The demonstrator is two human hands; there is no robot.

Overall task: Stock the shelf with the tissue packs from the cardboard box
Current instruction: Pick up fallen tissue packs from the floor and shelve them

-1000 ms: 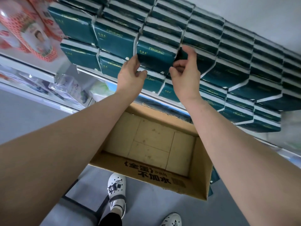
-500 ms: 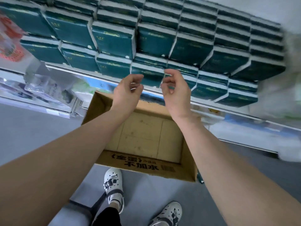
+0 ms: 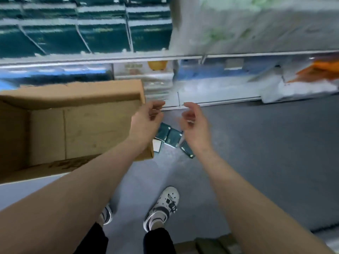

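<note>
Dark-green, flat rectangular tissue packs [image 3: 168, 136] lie loose on the grey floor [image 3: 256, 143], just off the near right corner of the brown cardboard box [image 3: 73, 92], whose inside shows only bare board. Beyond the box, the white shelf [image 3: 91, 59] carries rows of stocked packs [image 3: 102, 37] in the same green.

The left grip [image 3: 145, 123] and right grip [image 3: 194, 125] hang above the loose cluster. Both are released, fingers loosely curled around nothing, palms facing each other. The packs show in the gap between the two wrists and below them, so the reach looks to be straight down rather than sideways.

The cluster runs from the box corner out to the right. The pack nearest the box suits the left grip. The farthest, partly hidden by the right wrist, suits the right grip. Blur hides how each pack is tilted.
</note>
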